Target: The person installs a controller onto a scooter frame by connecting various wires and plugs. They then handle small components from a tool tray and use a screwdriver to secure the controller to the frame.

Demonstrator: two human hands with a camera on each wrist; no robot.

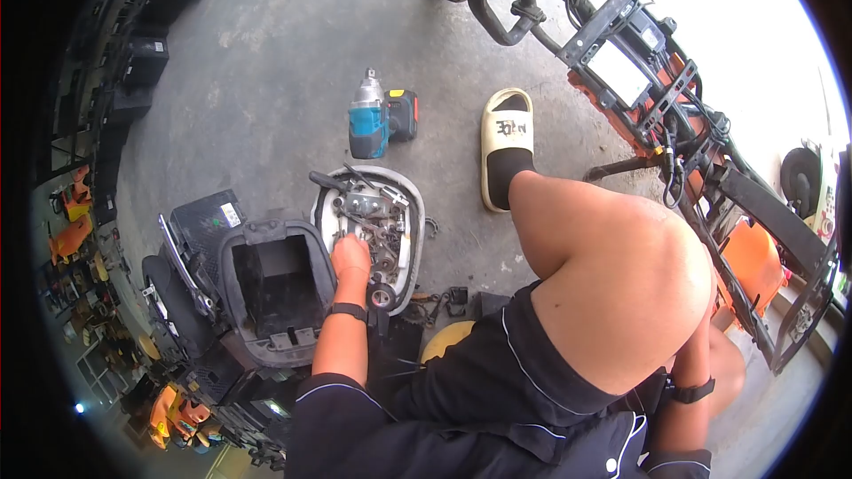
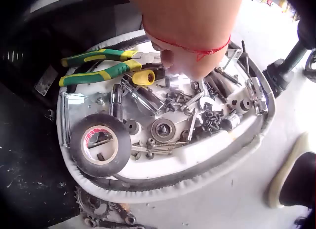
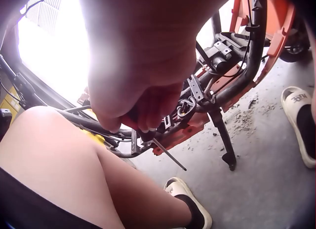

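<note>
In the left wrist view, my left hand (image 2: 195, 41) reaches down into a white tray-like shell (image 2: 192, 160) with a grey padded rim. Its fingers are mostly hidden behind the hand, so I cannot tell what they hold. Close by lie pliers (image 2: 98, 66) with green and yellow handles, a yellow-ended piece (image 2: 143, 77), metal sockets (image 2: 147, 99), loose screws (image 2: 211, 121) and a roll of black tape (image 2: 100, 145). My right hand (image 3: 143, 86) grips a screwdriver (image 3: 170, 154) by its handle, the thin metal shaft pointing down. That hand is hidden behind the knee in the head view.
A blue cordless impact wrench (image 1: 368, 120) stands on the concrete floor beyond the shell. Left of the shell is an open black storage box (image 1: 277, 279). A stripped vehicle frame (image 1: 652, 80) stands at the right, with its kickstand (image 3: 222, 140) down beside the sandalled feet.
</note>
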